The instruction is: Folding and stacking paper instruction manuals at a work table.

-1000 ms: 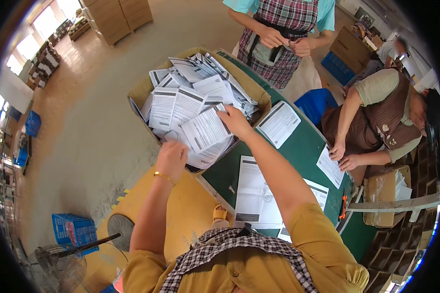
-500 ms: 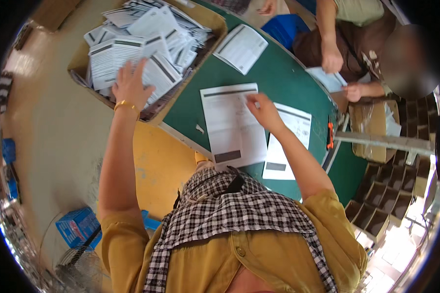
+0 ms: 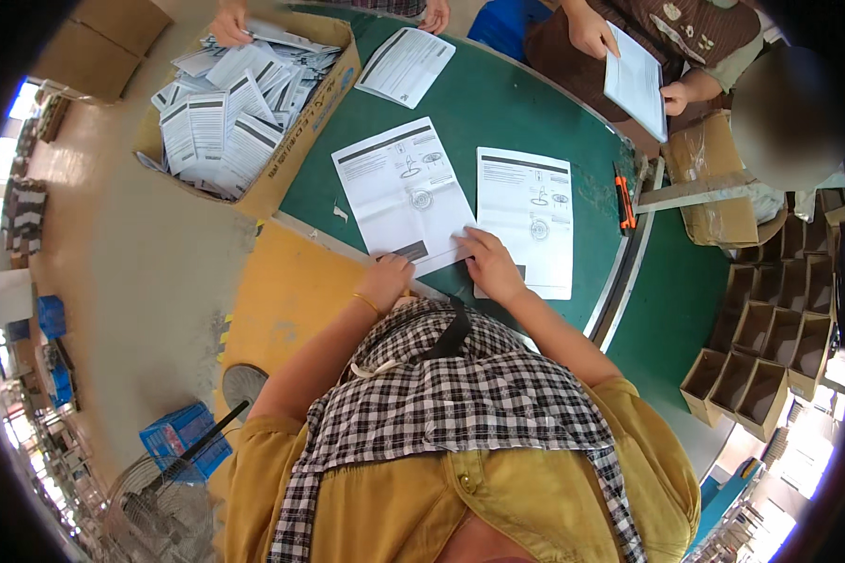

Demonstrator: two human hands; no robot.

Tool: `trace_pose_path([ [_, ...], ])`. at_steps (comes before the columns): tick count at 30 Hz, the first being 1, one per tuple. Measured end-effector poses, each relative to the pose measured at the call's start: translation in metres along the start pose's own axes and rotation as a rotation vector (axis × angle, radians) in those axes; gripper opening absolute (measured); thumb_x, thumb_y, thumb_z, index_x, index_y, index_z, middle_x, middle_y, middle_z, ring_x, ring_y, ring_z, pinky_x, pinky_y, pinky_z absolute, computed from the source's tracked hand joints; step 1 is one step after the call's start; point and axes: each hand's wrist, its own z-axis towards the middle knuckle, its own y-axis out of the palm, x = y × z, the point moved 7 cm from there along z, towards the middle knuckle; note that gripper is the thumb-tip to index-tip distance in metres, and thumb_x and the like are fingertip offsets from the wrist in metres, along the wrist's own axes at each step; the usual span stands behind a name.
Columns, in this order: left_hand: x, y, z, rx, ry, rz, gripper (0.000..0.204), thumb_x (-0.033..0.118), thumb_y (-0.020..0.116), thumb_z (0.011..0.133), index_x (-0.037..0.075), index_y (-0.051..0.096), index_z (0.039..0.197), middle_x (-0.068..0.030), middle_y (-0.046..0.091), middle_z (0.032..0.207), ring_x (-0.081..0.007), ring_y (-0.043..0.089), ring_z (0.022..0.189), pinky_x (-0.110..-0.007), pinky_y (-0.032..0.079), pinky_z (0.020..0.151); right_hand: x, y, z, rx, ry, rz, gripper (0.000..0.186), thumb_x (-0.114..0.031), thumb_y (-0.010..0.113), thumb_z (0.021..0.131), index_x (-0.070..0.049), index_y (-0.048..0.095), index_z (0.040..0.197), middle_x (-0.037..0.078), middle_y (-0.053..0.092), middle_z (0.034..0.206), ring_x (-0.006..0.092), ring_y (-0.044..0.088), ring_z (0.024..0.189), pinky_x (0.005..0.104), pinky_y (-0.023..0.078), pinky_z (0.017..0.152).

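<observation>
A white printed sheet [image 3: 394, 178] with small diagrams lies slightly turned on the green table, directly before me. My left hand [image 3: 386, 279] is closed at its lower left edge, beside a dark printed block. At the lower right corner my right hand [image 3: 494, 266] has its bent fingers on the paper's edge; the thumb is partly hidden. Just right of it lies a stack of similar printed sheets [image 3: 526, 211], partly covered by my right hand. To the upper left, a cardboard box [image 3: 296, 155] is heaped with folded printed leaflets [image 3: 218, 122].
A folded paper stack [image 3: 408, 66] lies at the table's far side. An orange-black cutter [image 3: 623, 199] rests near the right edge. Across the table a co-worker holds papers [image 3: 635, 80]; another person's hand [image 3: 229, 23] is at the box. Cardboard compartments [image 3: 770, 328] stand at right.
My left hand has come from the leaflet box to the sheet's lower edge. My right hand has moved down to its lower corner. Another person's hand now shows at the box.
</observation>
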Motion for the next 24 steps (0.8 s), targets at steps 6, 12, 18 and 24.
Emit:
trace_pose_path([
  [6, -0.018, -0.004, -0.007, -0.097, -0.074, 0.134, 0.011, 0.012, 0.052, 0.079, 0.005, 0.06, 0.082, -0.0122, 0.06, 0.087, -0.0288, 0.058, 0.089, -0.038, 0.05, 0.079, 0.014, -0.017, -0.027, 0.01, 0.009, 0.167, 0.039, -0.002, 0.059, 0.078, -0.006, 0.057, 0.117, 0.016, 0.054, 0.119, 0.0331, 0.052, 0.111, 0.0379, 0.044, 0.094],
  [12, -0.024, -0.047, -0.007, 0.237, -0.389, -0.159, 0.012, 0.012, 0.06, 0.079, 0.004, 0.065, 0.086, -0.0143, 0.063, 0.082, -0.0276, 0.062, 0.078, -0.037, 0.049, 0.068, 0.027, -0.019, -0.041, -0.03, 0.113, 0.338, 0.033, -0.004, 0.058, 0.082, -0.004, 0.058, 0.115, 0.017, 0.058, 0.108, 0.0332, 0.058, 0.099, 0.0378, 0.047, 0.088],
  [18, -0.024, -0.037, -0.017, 0.091, -0.832, -0.908, 0.025, 0.026, 0.066, 0.085, 0.0, 0.065, 0.088, -0.0064, 0.063, 0.08, -0.0174, 0.062, 0.085, -0.032, 0.048, 0.071, 0.036, -0.015, -0.033, -0.063, 0.258, 0.513, 0.029, -0.012, 0.055, 0.088, -0.003, 0.058, 0.115, 0.017, 0.06, 0.106, 0.0278, 0.061, 0.094, 0.034, 0.049, 0.083],
  [24, 0.008, -0.066, -0.008, 0.468, -0.739, -1.915, 0.02, 0.019, 0.055, 0.092, 0.002, 0.056, 0.103, -0.0051, 0.06, 0.098, -0.0169, 0.061, 0.09, -0.034, 0.051, 0.076, 0.012, -0.005, -0.001, -0.096, 0.639, 1.168, 0.039, -0.028, 0.055, 0.093, 0.002, 0.055, 0.118, 0.01, 0.061, 0.106, 0.0178, 0.058, 0.093, 0.0304, 0.047, 0.082],
])
